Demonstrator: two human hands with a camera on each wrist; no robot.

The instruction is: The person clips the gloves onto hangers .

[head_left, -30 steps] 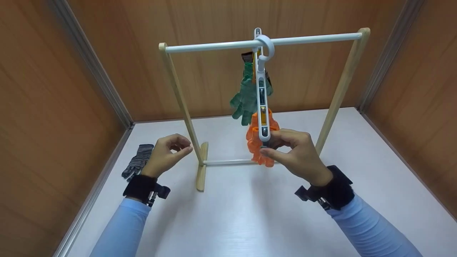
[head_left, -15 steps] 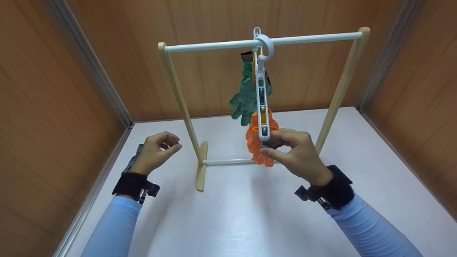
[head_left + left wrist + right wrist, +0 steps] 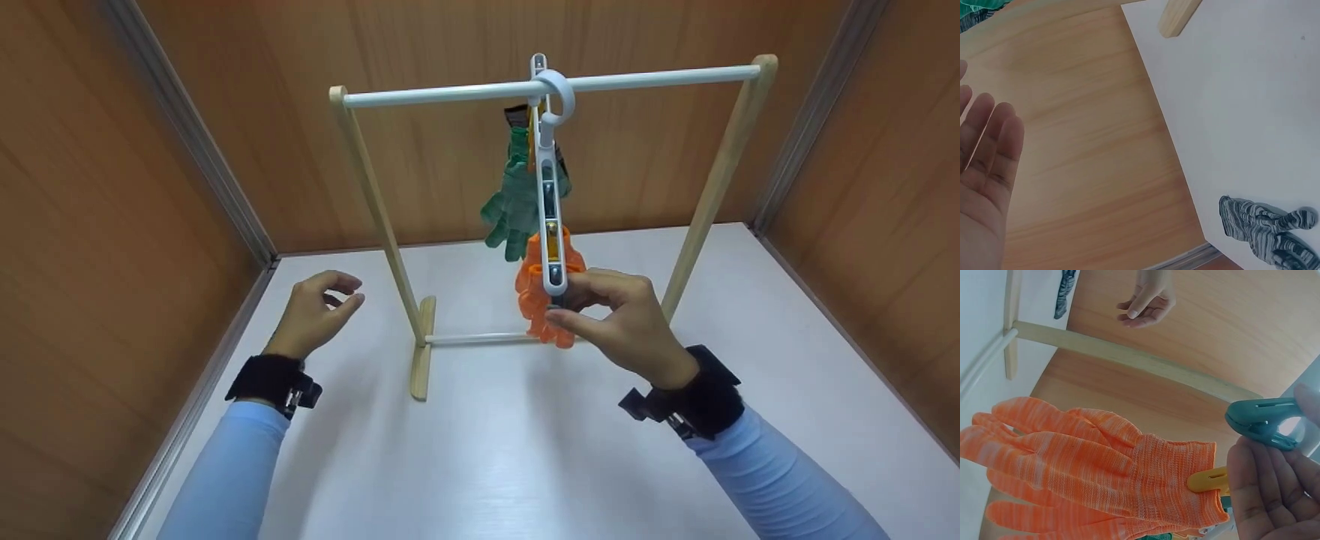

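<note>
A white clip hanger (image 3: 550, 187) hangs by its hook from the white rail (image 3: 450, 94) of a small wooden rack. A green glove (image 3: 514, 202) is clipped higher up on it and an orange glove (image 3: 534, 289) lower down. In the right wrist view a yellow clip (image 3: 1210, 481) holds the orange glove (image 3: 1089, 461). My right hand (image 3: 562, 298) pinches the teal clip (image 3: 1264, 419) at the hanger's lower end between thumb and fingers. My left hand (image 3: 334, 296) hovers empty with loose fingers left of the rack. Below it a grey striped glove (image 3: 1269, 230) lies flat on the table.
The rack stands on a white table (image 3: 480, 450), its left foot (image 3: 422, 349) pointing toward me. Wooden walls (image 3: 112, 225) close in the left, back and right sides. The grey glove lies near the left wall's metal edge strip (image 3: 1185, 260).
My left hand has moved left, away from the rack, and its fingers have uncurled; it now hides the grey glove in the head view. The right hand has kept its grip.
</note>
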